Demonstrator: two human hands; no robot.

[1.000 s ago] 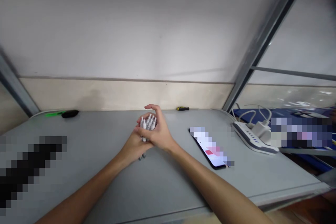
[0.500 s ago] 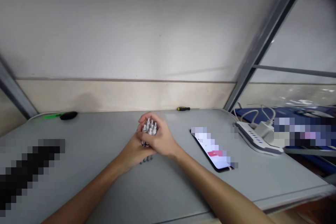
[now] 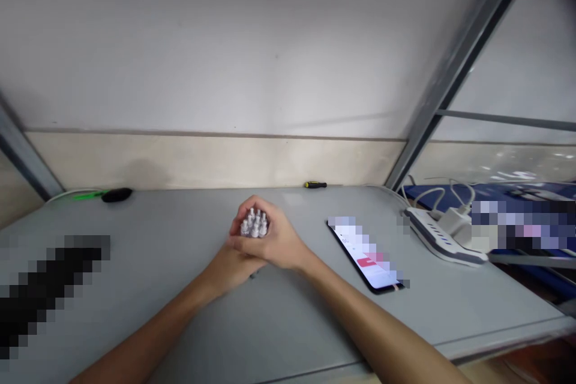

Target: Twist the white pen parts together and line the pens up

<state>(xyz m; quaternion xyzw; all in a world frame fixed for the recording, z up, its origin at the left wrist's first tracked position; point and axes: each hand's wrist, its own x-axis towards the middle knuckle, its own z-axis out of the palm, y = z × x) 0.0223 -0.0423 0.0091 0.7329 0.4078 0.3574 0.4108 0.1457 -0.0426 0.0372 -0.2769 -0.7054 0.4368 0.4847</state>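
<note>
A bundle of slim pen-like sticks [image 3: 254, 225] stands upright in my two hands, with several whitish stepped tips showing at the top. My right hand [image 3: 281, 243] curls around the bundle from the right, its thumb across the near side. On the left, my left hand [image 3: 231, 267] wraps it lower down, partly under the right one. A small grey bit of the bundle's lower end peeks out beneath the hands. The sticks' shafts are hidden by the fingers, so their exact kind cannot be made out.
On the grey table [image 3: 252, 336], a lit phone [image 3: 364, 255] lies right of the hands. A white power strip [image 3: 443, 237] with plugs sits farther right. Toward the wall are a yellow-black screwdriver [image 3: 315, 184] and a black-and-green object [image 3: 117, 194]. A blurred-out dark object [image 3: 49, 291] lies left.
The tips have sunk slightly in the hands and look more tightly bunched. Less of the grey lower ends shows under the hands. Both hands keep their hold.
</note>
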